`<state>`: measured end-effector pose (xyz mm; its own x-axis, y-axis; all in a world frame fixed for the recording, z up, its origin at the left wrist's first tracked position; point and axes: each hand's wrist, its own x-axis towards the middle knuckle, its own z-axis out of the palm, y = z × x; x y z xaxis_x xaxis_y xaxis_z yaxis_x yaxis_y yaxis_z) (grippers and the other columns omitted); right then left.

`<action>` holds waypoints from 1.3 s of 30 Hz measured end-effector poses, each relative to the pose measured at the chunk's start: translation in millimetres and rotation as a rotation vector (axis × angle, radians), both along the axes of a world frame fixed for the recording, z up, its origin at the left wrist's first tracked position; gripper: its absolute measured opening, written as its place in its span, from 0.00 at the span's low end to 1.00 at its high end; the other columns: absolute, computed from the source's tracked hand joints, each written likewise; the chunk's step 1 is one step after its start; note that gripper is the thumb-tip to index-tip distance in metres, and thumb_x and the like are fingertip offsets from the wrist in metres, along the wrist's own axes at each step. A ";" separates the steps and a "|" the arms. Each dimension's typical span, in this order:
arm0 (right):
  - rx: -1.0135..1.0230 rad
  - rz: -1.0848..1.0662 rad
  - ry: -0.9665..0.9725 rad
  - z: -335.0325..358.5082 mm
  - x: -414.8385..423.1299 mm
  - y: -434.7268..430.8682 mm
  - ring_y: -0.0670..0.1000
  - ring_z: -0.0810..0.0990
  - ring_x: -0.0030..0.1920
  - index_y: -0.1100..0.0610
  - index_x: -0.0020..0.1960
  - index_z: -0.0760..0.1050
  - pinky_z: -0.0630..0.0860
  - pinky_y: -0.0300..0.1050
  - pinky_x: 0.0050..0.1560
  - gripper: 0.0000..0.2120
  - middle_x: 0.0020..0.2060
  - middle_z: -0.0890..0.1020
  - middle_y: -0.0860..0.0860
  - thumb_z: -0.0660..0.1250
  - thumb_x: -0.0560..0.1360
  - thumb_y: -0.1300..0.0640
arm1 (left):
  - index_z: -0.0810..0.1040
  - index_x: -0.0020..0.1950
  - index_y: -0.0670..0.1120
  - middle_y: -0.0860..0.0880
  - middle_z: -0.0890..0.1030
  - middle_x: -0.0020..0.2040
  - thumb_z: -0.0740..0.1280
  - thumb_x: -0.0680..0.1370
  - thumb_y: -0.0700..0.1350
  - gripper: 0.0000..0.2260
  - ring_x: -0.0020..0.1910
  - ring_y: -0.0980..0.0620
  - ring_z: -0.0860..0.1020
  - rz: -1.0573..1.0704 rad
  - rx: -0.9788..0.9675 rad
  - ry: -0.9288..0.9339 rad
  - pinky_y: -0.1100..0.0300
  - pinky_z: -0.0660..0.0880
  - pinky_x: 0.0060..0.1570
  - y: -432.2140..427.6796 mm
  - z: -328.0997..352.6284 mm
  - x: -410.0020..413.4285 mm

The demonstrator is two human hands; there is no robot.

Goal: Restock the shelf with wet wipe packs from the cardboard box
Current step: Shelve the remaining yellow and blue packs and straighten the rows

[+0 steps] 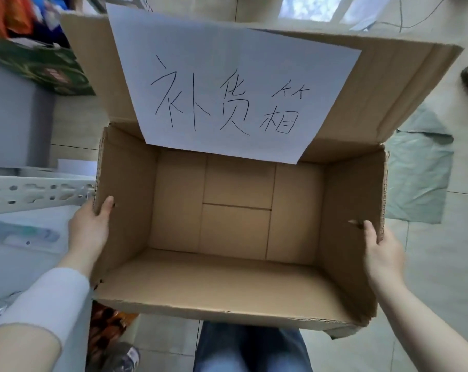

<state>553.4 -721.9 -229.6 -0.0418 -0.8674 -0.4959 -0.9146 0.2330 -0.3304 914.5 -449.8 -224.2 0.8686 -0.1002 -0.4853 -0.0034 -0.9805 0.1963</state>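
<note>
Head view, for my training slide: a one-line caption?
Both hands, left and right, grip an empty cardboard box bearing a handwritten paper sign.

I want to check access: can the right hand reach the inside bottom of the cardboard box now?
Probably yes. The cardboard box is open on top and empty, so nothing blocks the way, but the right hand grips the side wall and must let go first.

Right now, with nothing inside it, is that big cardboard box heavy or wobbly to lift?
Probably light: the cardboard box looks empty, its bare bottom showing. It may flex a little, since the left hand and right hand grip only its thin side walls. The open flap with the paper sign could swing.
</note>
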 end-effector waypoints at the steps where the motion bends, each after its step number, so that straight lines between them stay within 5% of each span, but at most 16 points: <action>1: -0.006 0.004 0.012 -0.3 0.1 -1.1 0.68 0.75 0.55 0.64 0.60 0.75 0.69 0.54 0.53 0.17 0.54 0.79 0.67 0.56 0.81 0.53 | 0.73 0.64 0.36 0.32 0.76 0.61 0.55 0.81 0.51 0.21 0.61 0.32 0.72 0.008 0.009 -0.017 0.45 0.68 0.59 1.0 -0.2 -2.4; 14: -0.046 0.094 0.027 113.2 -19.6 -10.8 0.68 0.75 0.56 0.66 0.59 0.73 0.69 0.57 0.57 0.19 0.56 0.78 0.67 0.54 0.81 0.52 | 0.74 0.54 0.32 0.30 0.78 0.52 0.57 0.81 0.49 0.20 0.53 0.32 0.75 0.061 -0.036 -0.063 0.46 0.71 0.50 31.7 117.6 -71.3; 18: -0.043 0.226 0.023 156.7 -29.2 -18.8 0.68 0.73 0.58 0.65 0.61 0.72 0.68 0.57 0.58 0.19 0.57 0.77 0.67 0.53 0.81 0.51 | 0.74 0.50 0.32 0.30 0.78 0.46 0.57 0.81 0.49 0.19 0.47 0.34 0.76 0.046 -0.017 -0.100 0.50 0.69 0.43 54.1 159.2 -107.7; 23: -0.040 0.411 0.019 193.0 -42.5 -36.8 0.68 0.74 0.58 0.64 0.62 0.73 0.70 0.56 0.57 0.20 0.58 0.77 0.67 0.53 0.81 0.51 | 0.75 0.50 0.33 0.30 0.79 0.45 0.58 0.81 0.50 0.19 0.47 0.32 0.77 0.126 0.001 -0.187 0.47 0.72 0.45 85.5 196.8 -181.2; 32: -0.070 0.749 0.035 260.0 -65.4 -14.5 0.69 0.73 0.58 0.69 0.54 0.74 0.68 0.56 0.55 0.21 0.54 0.77 0.70 0.54 0.81 0.52 | 0.76 0.48 0.31 0.29 0.79 0.46 0.59 0.81 0.49 0.19 0.48 0.32 0.76 0.467 0.021 -0.218 0.49 0.70 0.43 154.7 261.7 -352.0; 36: -0.066 0.922 -0.022 277.8 -63.2 28.9 0.68 0.75 0.53 0.65 0.43 0.69 0.66 0.53 0.45 0.17 0.47 0.78 0.69 0.55 0.81 0.52 | 0.75 0.48 0.29 0.28 0.78 0.45 0.59 0.81 0.46 0.18 0.46 0.33 0.77 0.680 -0.040 -0.220 0.50 0.68 0.42 199.0 284.8 -416.6; 39: -0.072 1.080 -0.041 287.6 -58.0 70.4 0.68 0.76 0.52 0.65 0.46 0.71 0.67 0.52 0.45 0.17 0.45 0.78 0.67 0.54 0.81 0.52 | 0.73 0.50 0.33 0.41 0.73 0.33 0.59 0.81 0.45 0.14 0.37 0.42 0.72 0.895 -0.120 -0.229 0.56 0.59 0.33 235.0 298.8 -470.1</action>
